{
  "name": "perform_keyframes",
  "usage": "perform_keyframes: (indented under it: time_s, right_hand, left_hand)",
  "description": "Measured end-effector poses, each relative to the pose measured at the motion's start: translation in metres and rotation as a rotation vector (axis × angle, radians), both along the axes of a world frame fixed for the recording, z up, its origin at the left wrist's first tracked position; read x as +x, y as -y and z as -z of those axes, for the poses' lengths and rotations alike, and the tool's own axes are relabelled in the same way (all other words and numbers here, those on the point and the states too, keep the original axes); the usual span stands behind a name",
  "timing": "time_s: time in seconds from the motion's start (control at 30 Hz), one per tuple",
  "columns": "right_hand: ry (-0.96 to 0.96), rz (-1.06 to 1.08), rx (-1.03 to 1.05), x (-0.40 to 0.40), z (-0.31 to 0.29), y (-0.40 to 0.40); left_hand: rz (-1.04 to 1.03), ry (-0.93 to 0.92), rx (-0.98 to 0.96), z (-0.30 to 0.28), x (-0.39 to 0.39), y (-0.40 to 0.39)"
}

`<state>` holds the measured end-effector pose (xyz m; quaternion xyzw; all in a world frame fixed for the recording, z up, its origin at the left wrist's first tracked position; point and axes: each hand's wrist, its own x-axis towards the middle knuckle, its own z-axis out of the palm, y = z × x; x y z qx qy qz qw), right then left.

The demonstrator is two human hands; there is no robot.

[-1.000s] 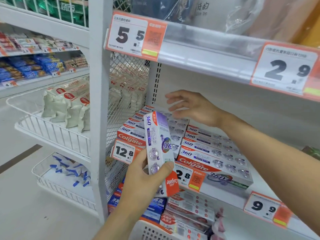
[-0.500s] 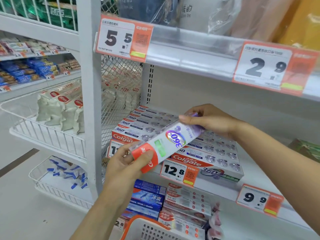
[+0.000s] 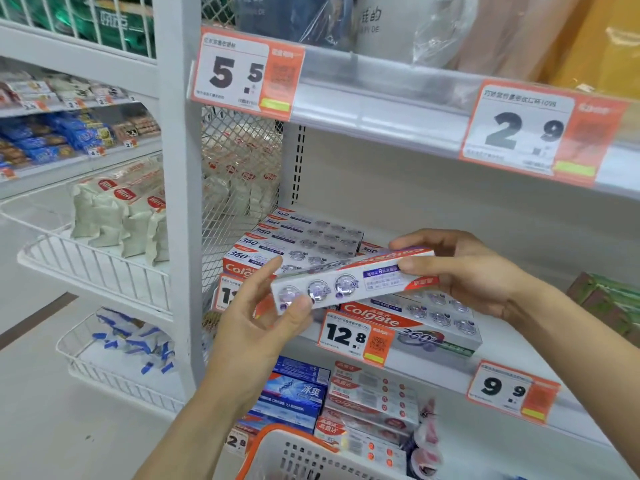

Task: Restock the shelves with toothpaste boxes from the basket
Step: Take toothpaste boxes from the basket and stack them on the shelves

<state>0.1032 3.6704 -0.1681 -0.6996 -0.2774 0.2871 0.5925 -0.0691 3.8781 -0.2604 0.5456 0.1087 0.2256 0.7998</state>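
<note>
A white and purple Colgate 360 toothpaste box [image 3: 349, 280] lies nearly level in front of the middle shelf [image 3: 433, 367], held at both ends. My left hand [image 3: 258, 323] pinches its left end between thumb and fingers. My right hand [image 3: 464, 275] grips its right end, fingers over the top and thumb on the front. Behind it, two stacks of the same boxes [image 3: 301, 237] sit on the shelf. The white basket with an orange rim [image 3: 277, 441] shows at the bottom edge.
Price tags 12.8 [image 3: 355, 336] and 9.9 [image 3: 509, 391] hang on the shelf lip, 5.5 [image 3: 242, 72] and 2.9 [image 3: 530, 133] on the shelf above. Blue and red toothpaste boxes [image 3: 301, 393] fill the lower shelf. A white upright post [image 3: 180, 202] and wire racks [image 3: 93, 268] stand left.
The box went from upright in my left hand alone to level, now turned over so its red end is on the right, with my right hand gripping that end.
</note>
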Motion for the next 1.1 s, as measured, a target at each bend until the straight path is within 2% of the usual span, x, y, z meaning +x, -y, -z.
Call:
perform_keyframes:
  time_s: [0.13,0.27,0.43,0.53,0.6,0.73,0.83,0.97,1.03,1.1]
  right_hand:
    - [0.212,-0.009,0.047,-0.004,0.012,0.014]
    - [0.293,-0.072,0.022,-0.015,0.013,0.016]
    - [0.270,-0.091,-0.228,-0.021,0.005,0.016]
    - [0.240,-0.225,-0.393,-0.027,0.007,0.012]
    - [0.178,-0.280,-0.411,-0.037,0.012,0.003]
    - [0.119,-0.277,-0.323,-0.061,0.034,-0.019]
    - [0.091,-0.199,-0.243,-0.067,0.045,-0.024]
    - [0.041,0.068,-0.003,-0.056,0.039,-0.016]
    - [-0.010,0.102,0.058,-0.047,0.032,-0.008]
    - [-0.063,0.074,0.073,-0.037,0.025,0.003]
  left_hand:
    - [-0.049,-0.023,-0.262,-0.002,0.004,0.006]
    - [-0.066,-0.021,-0.337,-0.002,0.006,0.006]
    - [-0.060,0.051,-0.344,-0.006,0.004,0.008]
    - [-0.053,0.089,-0.378,-0.008,0.004,0.013]
    - [-0.039,0.101,-0.387,-0.010,0.006,0.018]
    - [-0.007,0.045,-0.270,-0.008,0.009,0.029]
    - [0.021,-0.030,-0.038,-0.002,0.008,0.027]
    - [0.290,-0.276,0.330,0.004,-0.003,0.010]
    - [0.451,-0.318,0.381,0.005,-0.006,0.007]
    - [0.509,-0.296,0.359,0.004,-0.006,0.007]
